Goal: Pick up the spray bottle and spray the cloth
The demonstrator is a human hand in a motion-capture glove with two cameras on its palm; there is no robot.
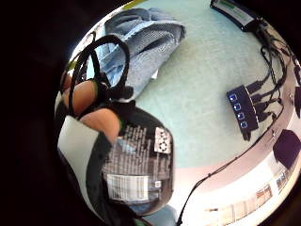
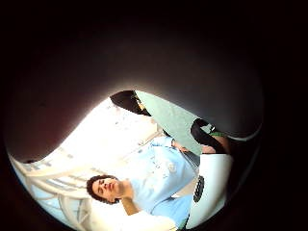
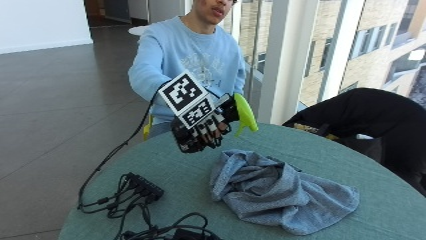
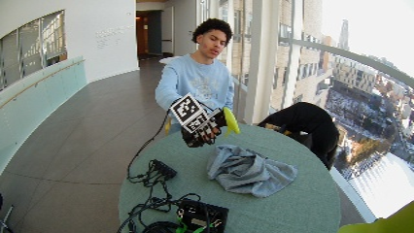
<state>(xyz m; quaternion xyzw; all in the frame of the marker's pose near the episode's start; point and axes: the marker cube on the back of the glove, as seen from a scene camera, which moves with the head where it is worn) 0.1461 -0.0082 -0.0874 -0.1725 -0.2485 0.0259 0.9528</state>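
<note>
I sat at a round table (image 3: 333,150) covered in pale green cloth, set beside tall windows with buildings beyond them and a grey tiled floor stretching behind me toward a white wall. My gloved right hand (image 3: 198,131) was raised above the near edge of the table, fingers curled round the spray bottle (image 3: 241,114), whose yellow-green trigger head stuck out beside my hand, toward the windows. In the little-finger palm view the bottle's dark labelled body (image 1: 138,165) lay close against my palm. The grey-blue cloth (image 3: 279,192) lay crumpled in a heap on the table, below and in front of the bottle and apart from it. A black hub with cables (image 3: 143,187) sat on the tabletop near its edge, well apart from the cloth.
</note>
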